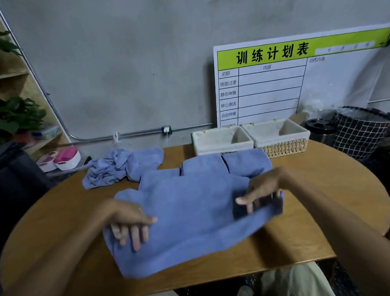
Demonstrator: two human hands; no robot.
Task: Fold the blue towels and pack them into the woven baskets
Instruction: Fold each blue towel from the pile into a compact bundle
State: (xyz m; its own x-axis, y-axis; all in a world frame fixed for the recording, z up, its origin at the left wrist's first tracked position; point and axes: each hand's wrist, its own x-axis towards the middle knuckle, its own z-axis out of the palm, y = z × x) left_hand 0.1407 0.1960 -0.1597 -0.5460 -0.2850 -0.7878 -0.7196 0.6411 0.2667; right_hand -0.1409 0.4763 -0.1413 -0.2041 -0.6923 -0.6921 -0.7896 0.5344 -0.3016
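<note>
Our left hand (130, 220) and right hand (264, 189) each pinch an end of the blue towel (192, 215) on the near table (315, 209). It looks soft and floppy, so we should grab its corners.
</note>
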